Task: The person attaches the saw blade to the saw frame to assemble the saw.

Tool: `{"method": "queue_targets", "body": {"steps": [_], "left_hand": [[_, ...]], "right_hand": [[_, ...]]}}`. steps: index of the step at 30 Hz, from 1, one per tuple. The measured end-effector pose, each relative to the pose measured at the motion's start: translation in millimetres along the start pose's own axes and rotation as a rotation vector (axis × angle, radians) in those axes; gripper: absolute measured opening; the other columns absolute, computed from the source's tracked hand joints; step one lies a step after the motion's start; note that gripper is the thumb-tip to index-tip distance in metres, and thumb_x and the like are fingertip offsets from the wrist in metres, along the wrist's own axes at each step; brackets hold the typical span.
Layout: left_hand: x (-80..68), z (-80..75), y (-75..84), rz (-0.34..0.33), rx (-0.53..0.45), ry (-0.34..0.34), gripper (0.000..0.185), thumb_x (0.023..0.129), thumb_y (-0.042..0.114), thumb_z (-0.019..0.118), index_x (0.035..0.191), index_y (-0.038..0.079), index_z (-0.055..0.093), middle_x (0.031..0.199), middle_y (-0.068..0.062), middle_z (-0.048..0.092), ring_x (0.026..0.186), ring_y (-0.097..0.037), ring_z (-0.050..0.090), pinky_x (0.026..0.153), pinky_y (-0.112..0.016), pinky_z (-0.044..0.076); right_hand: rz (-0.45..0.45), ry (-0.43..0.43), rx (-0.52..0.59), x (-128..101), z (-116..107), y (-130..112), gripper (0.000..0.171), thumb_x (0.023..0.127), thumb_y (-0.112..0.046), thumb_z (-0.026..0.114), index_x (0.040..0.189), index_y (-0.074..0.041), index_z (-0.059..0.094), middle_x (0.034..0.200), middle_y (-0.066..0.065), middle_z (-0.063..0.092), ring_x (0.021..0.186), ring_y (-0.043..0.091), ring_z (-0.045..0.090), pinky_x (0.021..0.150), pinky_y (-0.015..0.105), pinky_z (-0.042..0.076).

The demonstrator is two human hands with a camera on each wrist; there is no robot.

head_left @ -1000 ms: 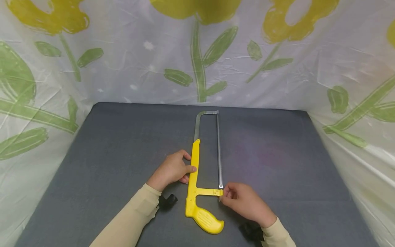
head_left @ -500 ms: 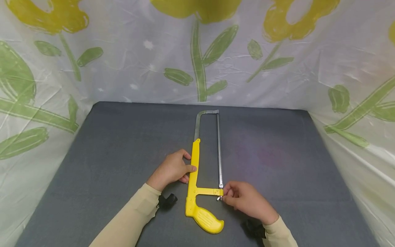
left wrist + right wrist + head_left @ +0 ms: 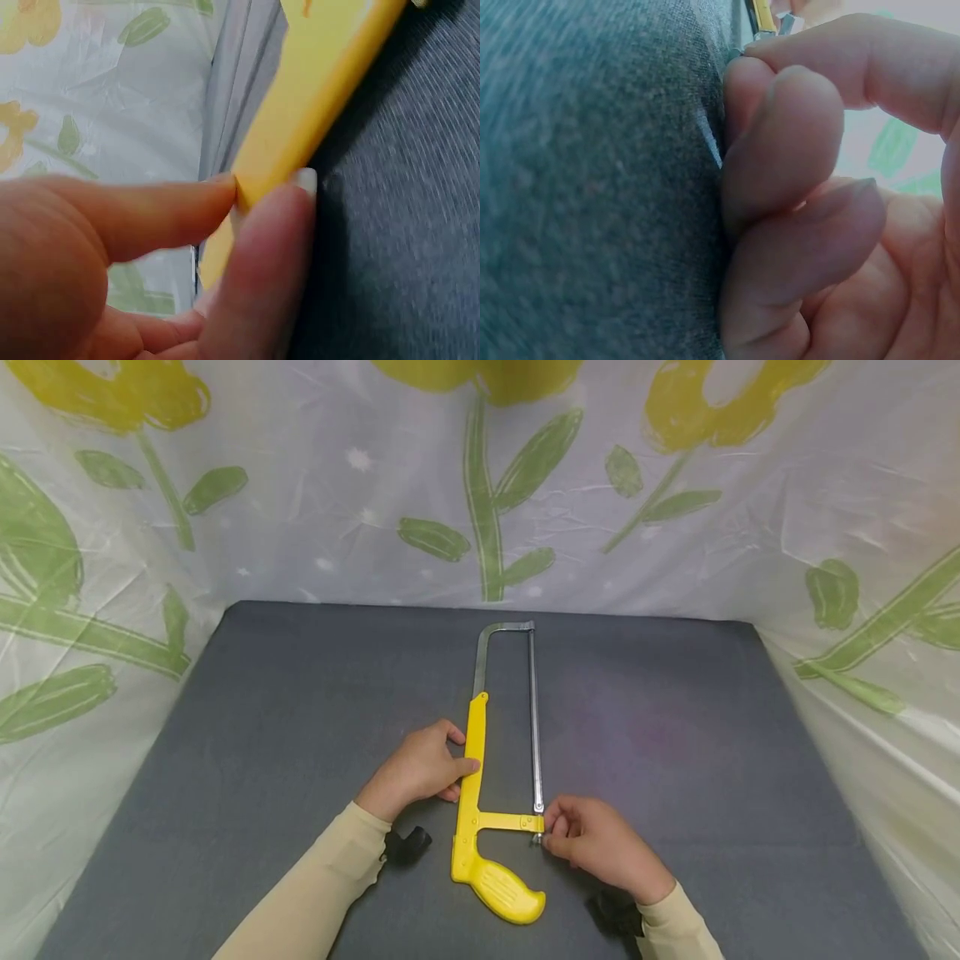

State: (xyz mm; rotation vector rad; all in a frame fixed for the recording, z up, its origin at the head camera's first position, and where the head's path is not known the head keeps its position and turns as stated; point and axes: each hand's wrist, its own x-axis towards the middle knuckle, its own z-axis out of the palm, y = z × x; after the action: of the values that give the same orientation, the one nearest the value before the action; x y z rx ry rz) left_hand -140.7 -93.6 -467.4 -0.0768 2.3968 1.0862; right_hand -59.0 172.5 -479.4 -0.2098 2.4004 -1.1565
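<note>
A hacksaw [image 3: 472, 735] with a yellow frame and handle lies on the dark cloth, its handle toward me and its metal blade side [image 3: 536, 727] to the right. My left hand [image 3: 422, 766] pinches the yellow frame, thumb across the top. In the left wrist view, thumb and finger close on the yellow bar [image 3: 307, 97]. At the lower blade end sits a small metal wing nut [image 3: 537, 839]. My right hand [image 3: 600, 843] pinches at it with thumb and forefinger, the other fingers curled. In the right wrist view the nut is mostly hidden by the fingertips [image 3: 750, 75].
The dark cloth-covered table [image 3: 315, 677] spreads around the saw. A light curtain [image 3: 315, 485] with yellow flowers and green leaves hangs along its back and sides. Black wrist mounts [image 3: 408, 846] sit under both forearms.
The wing nut, hidden at first by the right fingers, shows now and has changed its angle. The right fingertips have shifted slightly. The left hand and saw stay in place; the head view tilts a little.
</note>
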Motion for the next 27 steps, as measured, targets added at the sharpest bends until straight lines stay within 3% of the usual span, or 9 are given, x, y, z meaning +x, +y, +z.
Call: {"method": "queue_targets", "body": {"steps": [7,17,22,27], "left_hand": [[-6.8,10.1,4.9,0.052,0.108,0.069,0.068,0.088,0.043,0.089,0.133,0.005,0.055,0.081,-0.006,0.068,0.062,-0.019,0.065,0.058,-0.030,0.048],[-7.4,18.1,8.1,0.089,0.178,0.161,0.054,0.089,0.026,0.088,0.125,-0.001,0.057,0.082,-0.009,0.065,0.060,-0.018,0.063,0.055,-0.028,0.051],[-6.7,18.7,8.1,0.084,0.176,0.156,0.054,0.091,0.027,0.087,0.125,-0.001,0.057,0.081,-0.010,0.065,0.059,-0.018,0.063,0.055,-0.027,0.053],[-7.3,18.8,6.9,0.087,0.175,0.154,0.053,0.091,0.028,0.087,0.126,0.000,0.057,0.082,-0.009,0.064,0.060,-0.018,0.062,0.056,-0.028,0.052]], "right_hand": [[-0.002,0.014,-0.020,1,1,1,0.009,0.090,-0.012,0.078,0.095,-0.016,0.071,0.073,-0.006,0.062,0.056,0.008,0.056,0.050,0.024,0.043],[-0.007,0.005,-0.009,1,-2,0,0.013,0.087,-0.012,0.080,0.095,-0.015,0.070,0.071,-0.008,0.059,0.056,0.005,0.050,0.052,0.023,0.039],[0.011,-0.002,-0.001,0,-1,0,0.028,0.086,-0.033,0.091,0.093,-0.017,0.069,0.070,-0.008,0.060,0.057,0.006,0.049,0.053,0.022,0.037],[0.021,0.067,-0.046,0,4,-2,0.037,0.085,-0.048,0.090,0.086,-0.020,0.067,0.067,-0.009,0.056,0.058,0.006,0.047,0.055,0.023,0.034]]}}
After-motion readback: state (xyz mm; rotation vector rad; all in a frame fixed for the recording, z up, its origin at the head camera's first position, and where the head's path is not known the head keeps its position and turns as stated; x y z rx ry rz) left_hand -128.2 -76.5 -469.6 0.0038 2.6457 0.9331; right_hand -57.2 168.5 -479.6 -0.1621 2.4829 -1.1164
